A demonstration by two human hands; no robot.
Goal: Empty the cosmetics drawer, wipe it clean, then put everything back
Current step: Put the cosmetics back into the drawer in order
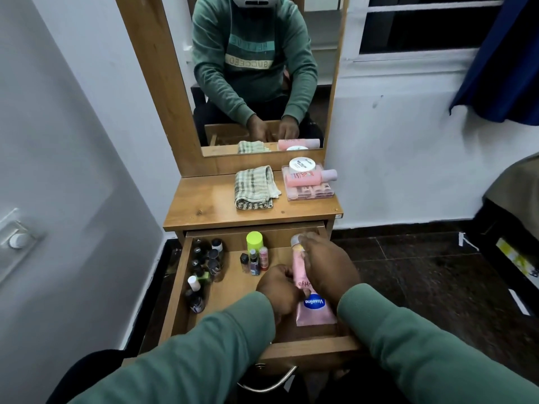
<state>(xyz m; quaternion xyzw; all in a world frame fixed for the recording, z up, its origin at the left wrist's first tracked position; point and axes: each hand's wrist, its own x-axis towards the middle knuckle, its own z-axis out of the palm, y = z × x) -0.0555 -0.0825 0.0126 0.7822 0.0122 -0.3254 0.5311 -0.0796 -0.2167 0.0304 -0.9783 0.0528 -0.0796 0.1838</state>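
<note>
- The cluster of small dark glass nail-polish bottles (204,266) stands upright along the left wall of the open wooden drawer (306,344). They look easy to topple, so any reach on that side should come from above, not sideways.
- On the wooden dresser top (204,205) the folded green-checked cloth (253,186) lies left of centre. It is best kept free of cosmetics so it is ready for wiping.
- The bottle with the lime-green cap (254,240) and the few small bottles beside it (256,262) stand near the drawer's back, just left of the hands. A lift should go straight up, not sweep towards them.
- The left hand (277,290) has its fingers curled against the left edge of the soft pink Vaseline tube (316,314), pinching it about mid-length.
- The tube lies lengthwise in the right half of the drawer, cap towards the back and flat crimped end near the front rim. Whether it rests on the drawer floor or is lifted, I cannot tell.
- The right hand (326,266) wraps over the tube's upper part near the cap, thumb on its face.
- With most items in the drawer, this looks like the emptying stage. Gripping the body, not the cap, in one hand would free the other for the next item.
- The clear plastic box of pink items (309,195), with a pink bottle (309,177) and a white round jar (302,164) on it, sits at the top's right rear. The bare wood beside it seems a safer landing place than the stack.
</note>
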